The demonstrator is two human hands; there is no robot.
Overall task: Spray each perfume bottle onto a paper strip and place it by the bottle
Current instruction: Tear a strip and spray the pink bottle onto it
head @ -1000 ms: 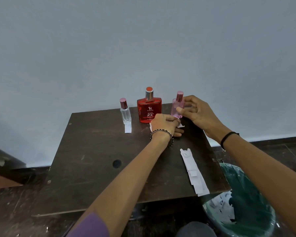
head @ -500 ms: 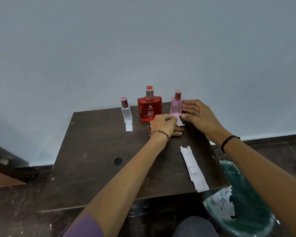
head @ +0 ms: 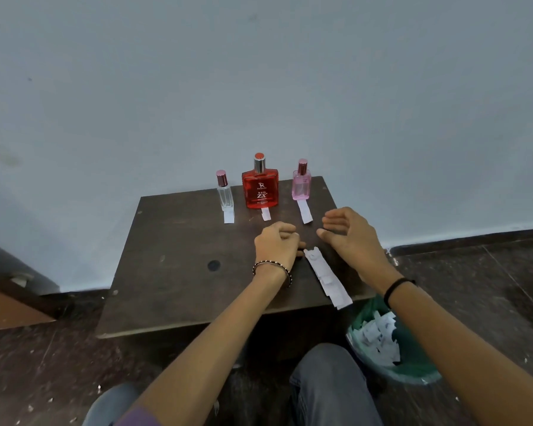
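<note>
Desk (head: 173,272), back edge, left to right: clear bottle (head: 225,195), red bottle (head: 260,188) labelled "RED ZX", pink bottle (head: 301,186), writing too small to read; one paper strip (head: 229,216) touching each base. Left hand (head: 277,245) fingers curled together, empty. Strip stack (head: 326,276) overhangs front-right edge. Right hand (head: 350,238) fingers apart, empty. Left half of desk bare.

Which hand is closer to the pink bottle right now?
Right. The right hand is just in front of the pink bottle, slightly to its right; the left hand sits farther back and left.
</note>
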